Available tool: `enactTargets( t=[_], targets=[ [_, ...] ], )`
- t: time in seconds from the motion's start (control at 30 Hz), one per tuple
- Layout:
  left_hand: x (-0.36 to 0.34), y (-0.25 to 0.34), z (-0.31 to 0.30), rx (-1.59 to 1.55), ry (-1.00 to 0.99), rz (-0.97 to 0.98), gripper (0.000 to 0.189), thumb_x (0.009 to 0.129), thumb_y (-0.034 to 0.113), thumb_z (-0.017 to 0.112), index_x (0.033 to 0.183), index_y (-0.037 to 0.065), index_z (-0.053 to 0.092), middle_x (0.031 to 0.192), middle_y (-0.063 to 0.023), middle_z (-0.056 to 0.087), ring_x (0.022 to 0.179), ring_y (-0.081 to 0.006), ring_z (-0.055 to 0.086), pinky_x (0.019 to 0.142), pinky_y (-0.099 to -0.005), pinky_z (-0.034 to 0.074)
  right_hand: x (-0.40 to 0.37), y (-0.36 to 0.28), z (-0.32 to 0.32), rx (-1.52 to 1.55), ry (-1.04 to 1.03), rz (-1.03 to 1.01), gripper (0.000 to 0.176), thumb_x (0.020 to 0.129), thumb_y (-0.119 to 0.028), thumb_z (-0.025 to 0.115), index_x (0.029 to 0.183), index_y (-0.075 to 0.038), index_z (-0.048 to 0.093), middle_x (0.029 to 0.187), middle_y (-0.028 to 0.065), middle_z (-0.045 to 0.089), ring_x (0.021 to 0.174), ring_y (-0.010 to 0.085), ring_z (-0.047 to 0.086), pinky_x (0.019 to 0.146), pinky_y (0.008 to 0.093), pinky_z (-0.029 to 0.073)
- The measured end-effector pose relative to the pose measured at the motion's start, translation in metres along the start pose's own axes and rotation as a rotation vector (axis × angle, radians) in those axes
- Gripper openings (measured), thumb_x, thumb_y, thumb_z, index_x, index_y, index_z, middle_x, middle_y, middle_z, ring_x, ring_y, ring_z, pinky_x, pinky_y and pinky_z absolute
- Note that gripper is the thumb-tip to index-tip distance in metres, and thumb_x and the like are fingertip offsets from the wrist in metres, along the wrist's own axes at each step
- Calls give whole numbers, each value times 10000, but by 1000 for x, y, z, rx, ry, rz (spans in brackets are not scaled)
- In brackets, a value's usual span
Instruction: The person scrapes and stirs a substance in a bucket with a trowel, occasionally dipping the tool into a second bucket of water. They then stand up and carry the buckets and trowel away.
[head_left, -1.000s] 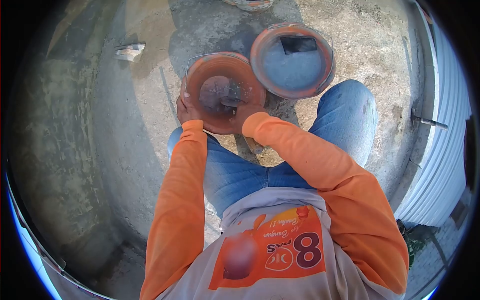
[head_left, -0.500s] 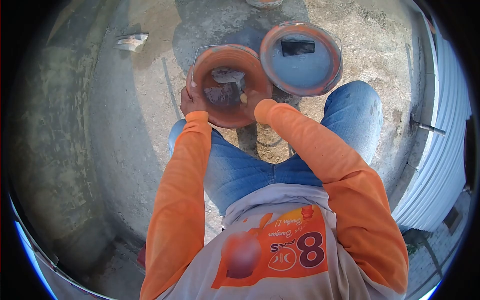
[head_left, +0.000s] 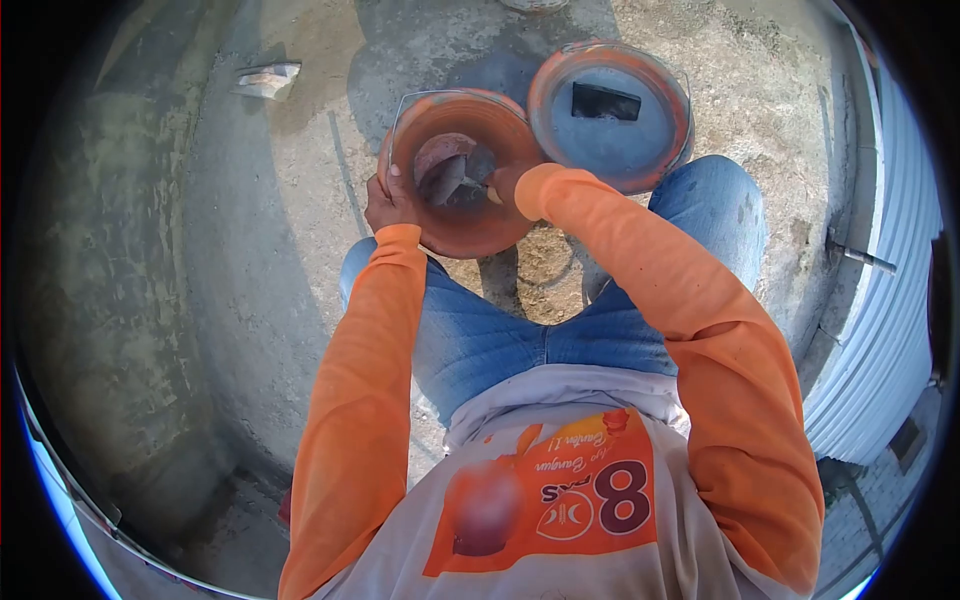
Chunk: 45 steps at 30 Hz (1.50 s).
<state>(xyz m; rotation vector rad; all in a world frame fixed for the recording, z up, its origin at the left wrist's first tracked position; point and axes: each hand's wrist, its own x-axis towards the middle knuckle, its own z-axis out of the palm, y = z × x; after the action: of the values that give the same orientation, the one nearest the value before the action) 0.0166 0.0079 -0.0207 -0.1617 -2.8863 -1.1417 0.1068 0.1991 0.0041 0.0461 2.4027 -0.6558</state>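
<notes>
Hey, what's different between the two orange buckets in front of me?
The near bucket is held: left hand on its rim, right hand inside; the far bucket stands untouched. The near bucket shows mostly bare orange walls; the far bucket is filled with smooth grey mix. Both are round, orange and grey-smeared.

Left of my bucket (head_left: 470, 232) the floor (head_left: 250, 280) lies open; a second bucket (head_left: 543, 100) crowds its right, sheeting (head_left: 880, 300) beyond.

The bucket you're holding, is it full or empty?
Almost empty: inside the bucket, bare orange walls show deep down, with only some grey stuff at the bottom.
</notes>
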Motion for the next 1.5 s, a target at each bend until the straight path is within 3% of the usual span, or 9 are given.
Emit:
enactTargets(
  t=[0.17,0.43,0.67,0.77,1.03,1.13,1.27,1.33,1.5],
  targets=[
    [1,4,0,-29,-11,-14,447,880,466,502,914,29,583,780,-175,620,719,-271,597,694,-361,468,3,-14,13,426,82,291,427,738,-207,623,1122,-33,550,1031,226,606,977,367,584,855,403,473],
    [-4,1,0,-20,20,53,433,868,478,496,880,53,575,752,-217,618,726,-395,607,649,-427,471,-4,-22,-14,-95,-32,-54,415,757,-123,582,1165,-55,539,1068,187,610,974,334,602,817,431,494],
    [-2,9,-1,6,-4,1,440,867,492,485,894,61,571,795,-229,621,772,-416,602,670,-442,469,-4,-22,-23,-73,-78,28,394,780,-59,538,1174,-69,549,1099,148,608,1006,323,593,840,423,489],
    [-2,2,-1,-10,12,27,433,869,480,490,890,56,571,777,-228,619,754,-410,603,664,-440,469,2,-25,3,167,58,168,368,804,-81,509,1170,-71,555,1088,154,612,1013,319,591,841,422,487],
    [-3,3,0,-41,-6,-3,440,886,447,504,919,15,581,785,-168,626,705,-257,596,690,-353,471,-7,-4,-18,-148,-28,27,297,848,-137,471,1093,-73,625,1150,136,593,1041,289,586,871,394,483],
    [-2,-1,2,-84,4,35,468,864,499,488,906,42,579,787,-222,626,751,-393,607,667,-423,471,-1,-8,-12,-57,48,31,336,845,-98,457,1164,-88,562,1049,173,617,994,315,600,833,425,492],
    [-6,-2,0,-51,19,44,478,862,504,488,907,37,577,790,-218,628,751,-387,609,673,-419,472,-7,-19,4,-107,102,-75,335,835,-98,482,1160,-82,564,1081,175,608,1000,312,599,836,412,495],
    [-8,-1,-1,-94,-20,49,420,892,428,507,929,17,583,793,-144,630,734,-191,588,699,-328,471,-17,-19,-10,-352,-47,-178,339,828,-102,502,1161,-69,560,1113,169,599,1008,302,598,835,401,498],
    [-4,-4,5,-101,3,47,439,894,439,493,931,11,583,803,-157,628,727,-225,588,696,-337,469,-20,-18,-39,-250,-18,-136,333,818,-115,524,1143,-68,574,1118,145,604,1016,287,597,837,388,499]
  ],
)
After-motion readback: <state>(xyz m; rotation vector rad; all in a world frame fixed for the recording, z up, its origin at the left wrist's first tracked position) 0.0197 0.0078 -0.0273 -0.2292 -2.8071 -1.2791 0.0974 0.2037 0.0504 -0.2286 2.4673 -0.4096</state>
